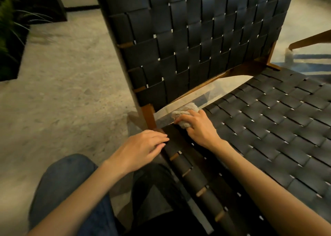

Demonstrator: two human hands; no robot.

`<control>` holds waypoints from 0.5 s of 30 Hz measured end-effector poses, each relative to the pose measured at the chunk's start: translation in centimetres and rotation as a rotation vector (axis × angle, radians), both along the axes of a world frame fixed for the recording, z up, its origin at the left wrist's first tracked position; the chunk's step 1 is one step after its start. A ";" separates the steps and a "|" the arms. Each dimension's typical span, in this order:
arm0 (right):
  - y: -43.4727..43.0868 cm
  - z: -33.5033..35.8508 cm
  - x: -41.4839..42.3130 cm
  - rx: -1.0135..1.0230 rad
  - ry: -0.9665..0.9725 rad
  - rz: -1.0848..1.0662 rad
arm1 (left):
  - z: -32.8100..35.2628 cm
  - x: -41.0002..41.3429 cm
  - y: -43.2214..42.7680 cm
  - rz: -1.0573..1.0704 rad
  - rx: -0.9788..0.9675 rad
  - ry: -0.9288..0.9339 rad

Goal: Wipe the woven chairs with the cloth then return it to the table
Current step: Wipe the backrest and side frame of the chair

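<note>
woven chair [206, 44] on speckled floor [68, 85] (plant [9, 29] nearby)

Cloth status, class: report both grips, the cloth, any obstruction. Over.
Right grip holds cloth, pressed at rear corner of woven seat. Left grip flat on seat edge, fingers straight. Nothing in the way.

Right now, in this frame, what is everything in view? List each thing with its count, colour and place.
woven chair: one, black straps on a brown wooden frame, centre and right
cloth: one, beige, bunched at the seat's rear corner, nearest the person
floor: one, speckled grey-beige, left
plant: one, green, upper left edge
wooden bar: one, brown, right edge behind the chair; cannot tell what it belongs to
jeans: one pair, blue, bottom left
left hand: one, fingers straight, resting on the seat's side edge
right hand: one, gripping the cloth on the seat
</note>
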State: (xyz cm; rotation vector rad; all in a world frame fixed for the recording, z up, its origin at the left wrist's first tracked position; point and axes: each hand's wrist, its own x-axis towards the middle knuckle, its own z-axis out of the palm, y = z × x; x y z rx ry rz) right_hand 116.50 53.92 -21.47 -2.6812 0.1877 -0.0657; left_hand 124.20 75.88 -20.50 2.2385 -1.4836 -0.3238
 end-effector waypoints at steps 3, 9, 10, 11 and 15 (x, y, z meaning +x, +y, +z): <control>2.5 0.8 -0.4 0.143 0.061 0.086 | 1.5 0.0 2.3 0.069 -0.066 0.024; 6.6 5.6 -0.1 0.525 -0.040 0.075 | 3.6 0.8 4.9 0.353 -0.209 0.250; 7.3 6.2 0.1 0.520 -0.068 0.082 | 4.0 0.8 5.1 0.389 -0.280 0.332; 7.9 6.8 0.2 0.505 -0.104 0.095 | 4.4 0.8 5.3 0.417 -0.344 0.400; 9.8 8.0 0.5 0.608 -0.112 0.126 | 5.9 0.9 6.1 0.474 -0.512 0.607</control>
